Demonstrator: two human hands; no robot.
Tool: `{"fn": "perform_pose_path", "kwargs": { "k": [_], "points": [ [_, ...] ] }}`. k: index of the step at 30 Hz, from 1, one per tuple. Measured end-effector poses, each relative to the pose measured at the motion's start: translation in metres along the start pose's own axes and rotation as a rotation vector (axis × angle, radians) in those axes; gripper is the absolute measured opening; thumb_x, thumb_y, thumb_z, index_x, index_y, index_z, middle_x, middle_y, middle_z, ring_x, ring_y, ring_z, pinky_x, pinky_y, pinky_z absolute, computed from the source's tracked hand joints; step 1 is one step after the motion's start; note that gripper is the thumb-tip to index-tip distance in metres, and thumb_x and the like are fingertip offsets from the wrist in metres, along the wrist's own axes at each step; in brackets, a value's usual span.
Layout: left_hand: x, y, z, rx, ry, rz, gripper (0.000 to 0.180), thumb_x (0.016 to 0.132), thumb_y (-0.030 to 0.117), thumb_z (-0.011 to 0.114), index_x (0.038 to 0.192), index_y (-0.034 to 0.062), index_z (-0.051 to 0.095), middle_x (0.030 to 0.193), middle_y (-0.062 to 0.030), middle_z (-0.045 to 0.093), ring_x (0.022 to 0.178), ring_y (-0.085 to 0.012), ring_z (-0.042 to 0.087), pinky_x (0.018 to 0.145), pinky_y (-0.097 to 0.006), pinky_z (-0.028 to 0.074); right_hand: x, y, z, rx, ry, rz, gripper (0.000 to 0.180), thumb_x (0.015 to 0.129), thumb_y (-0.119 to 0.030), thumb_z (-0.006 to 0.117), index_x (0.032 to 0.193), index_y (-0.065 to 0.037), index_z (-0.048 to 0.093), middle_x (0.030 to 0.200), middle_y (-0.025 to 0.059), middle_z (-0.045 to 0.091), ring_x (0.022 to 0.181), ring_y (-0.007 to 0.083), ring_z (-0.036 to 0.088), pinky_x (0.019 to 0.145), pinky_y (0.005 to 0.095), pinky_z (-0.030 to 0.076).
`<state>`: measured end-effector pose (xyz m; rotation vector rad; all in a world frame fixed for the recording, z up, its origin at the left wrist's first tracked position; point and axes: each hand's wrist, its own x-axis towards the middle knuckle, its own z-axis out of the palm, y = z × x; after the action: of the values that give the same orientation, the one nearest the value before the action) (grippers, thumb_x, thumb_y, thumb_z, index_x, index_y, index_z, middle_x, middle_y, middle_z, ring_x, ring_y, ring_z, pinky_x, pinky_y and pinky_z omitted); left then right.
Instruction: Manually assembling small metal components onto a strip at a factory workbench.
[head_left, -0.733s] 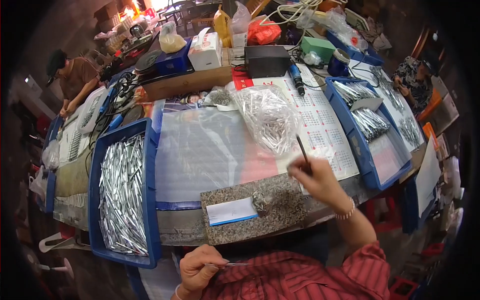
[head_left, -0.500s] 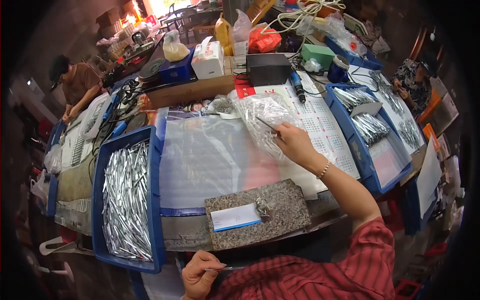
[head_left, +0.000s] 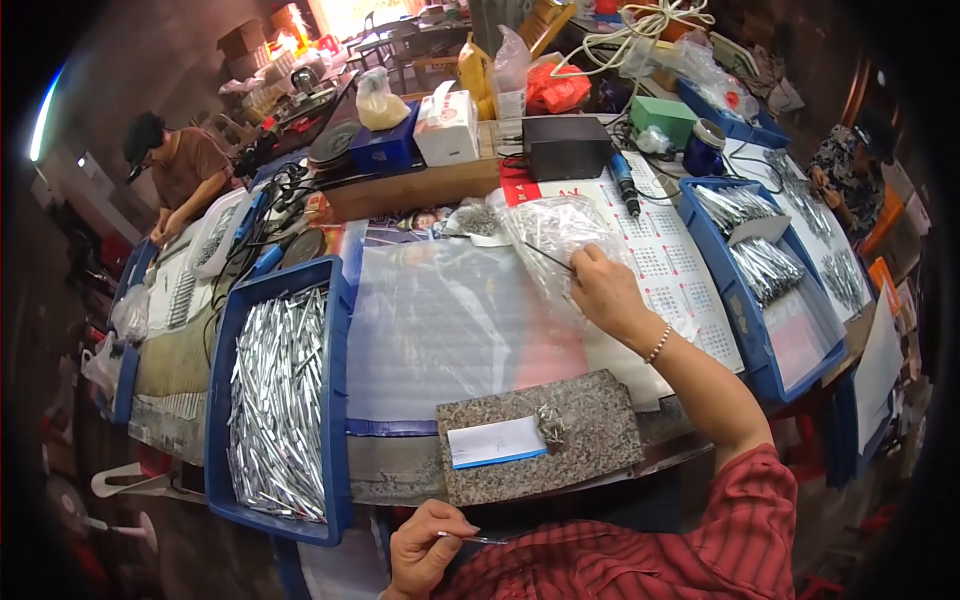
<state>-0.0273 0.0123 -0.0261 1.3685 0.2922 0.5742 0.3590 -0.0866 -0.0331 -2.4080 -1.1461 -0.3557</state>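
Note:
My right hand (head_left: 612, 298) grips a dark, thin stick-like tool (head_left: 546, 254). It reaches over a clear plastic bag (head_left: 570, 222) filled with small whitish pieces, and the tool's tip points to the far left, over the bag. Low in the view, my left hand (head_left: 428, 548) pinches a slender silvery rod (head_left: 484, 541) between thumb and fingers. Between the hands lies a speckled stone slab (head_left: 603, 425). On it rest a white card (head_left: 497, 441) with a blue edge and a small heap of tiny metal parts (head_left: 549, 424).
A blue tray (head_left: 338, 420) of silvery rods stands at left, another blue tray (head_left: 737, 318) with bundled rods at right. A black box (head_left: 566, 148), a blue screwdriver-like power tool (head_left: 625, 183) and a tissue box (head_left: 447, 128) sit behind. Two people work left and right.
The whole scene has shifted right in the picture as my head turned. Relative to the bag, the dark tool's tip has moved slightly left and nearer. Both hands keep their grips.

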Motion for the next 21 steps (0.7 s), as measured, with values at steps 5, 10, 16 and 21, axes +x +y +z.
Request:
{"fn": "perform_pose_path", "kwargs": {
  "k": [5,10,16,21],
  "points": [
    [0.005,0.004,0.0,0.024,-0.031,-0.038,0.02,0.088,0.015,0.069,0.087,-0.0055,0.068,0.088,-0.0149,0.058,0.075,-0.02,0.059,0.068,-0.028,0.048,-0.011,0.002,-0.022,0.16,-0.13,0.064,0.01,0.081,-0.008,0.056,0.085,0.001,0.054,0.074,0.0199,0.062,0.073,0.0385,0.064,0.066,0.0471,0.05],
    [0.007,0.006,0.004,-0.058,0.016,-0.064,0.02,0.088,0.013,0.068,0.087,-0.0069,0.067,0.087,-0.0157,0.059,0.074,-0.0203,0.058,0.066,-0.028,0.047,-0.027,0.004,-0.048,0.415,-0.21,0.143,0.009,0.081,-0.006,0.06,0.085,0.002,0.058,0.072,0.018,0.064,0.069,0.0349,0.064,0.064,0.0407,0.05],
    [0.006,0.008,0.011,-0.089,-0.012,-0.114,0.013,0.091,0.003,0.06,0.096,-0.0055,0.068,0.09,-0.0114,0.063,0.079,-0.0142,0.06,0.072,-0.024,0.048,-0.09,-0.046,-0.096,0.823,-0.339,0.194,0.016,0.085,-0.005,0.067,0.099,0.001,0.065,0.083,0.005,0.069,0.069,0.0071,0.06,0.061,0.0235,0.048],
    [0.015,0.008,0.032,-0.007,-0.109,-0.255,0.018,0.092,-0.005,0.056,0.106,-0.0055,0.066,0.094,-0.0074,0.063,0.081,-0.0104,0.06,0.071,-0.02,0.048,-0.153,-0.095,-0.111,1.149,-0.75,0.154,0.02,0.089,-0.009,0.066,0.106,0.0,0.061,0.091,0.0074,0.071,0.084,0.0113,0.067,0.076,0.0264,0.053]
  ]
}}
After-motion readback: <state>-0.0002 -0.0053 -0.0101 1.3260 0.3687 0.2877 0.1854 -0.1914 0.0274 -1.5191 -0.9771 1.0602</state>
